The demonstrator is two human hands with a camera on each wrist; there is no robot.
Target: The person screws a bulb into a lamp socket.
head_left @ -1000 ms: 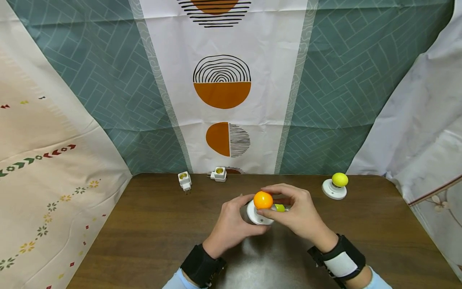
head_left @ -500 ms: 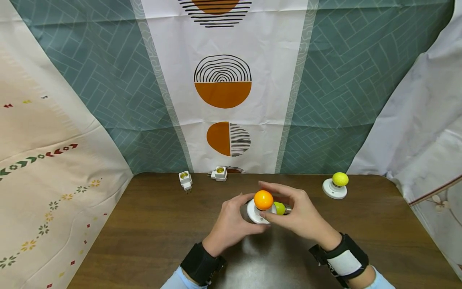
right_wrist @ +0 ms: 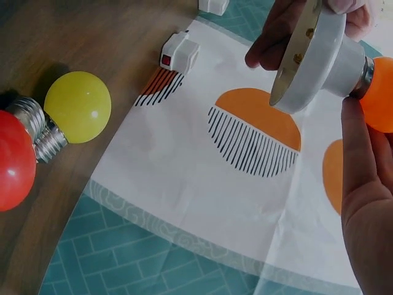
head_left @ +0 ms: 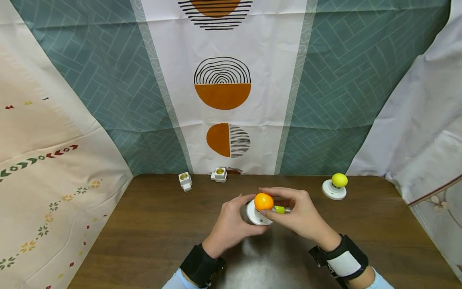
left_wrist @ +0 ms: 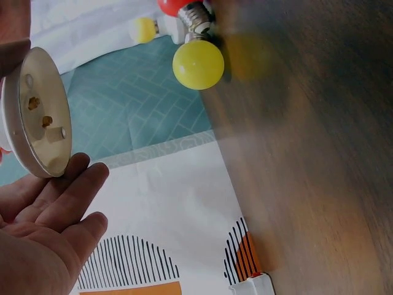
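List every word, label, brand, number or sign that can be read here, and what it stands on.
No readable text in any view.
Orange bulb, red bulb, yellow bulb: no lettering shows.
Base: no legible marking.
Sockets: any marks are too small to read.
Wall cloth: printed shapes and stripes, no words.

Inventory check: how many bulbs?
4: orange bulb at held base; loose yellow bulb, red bulb on table; second yellow bulb in far-right base. Others may be hidden.
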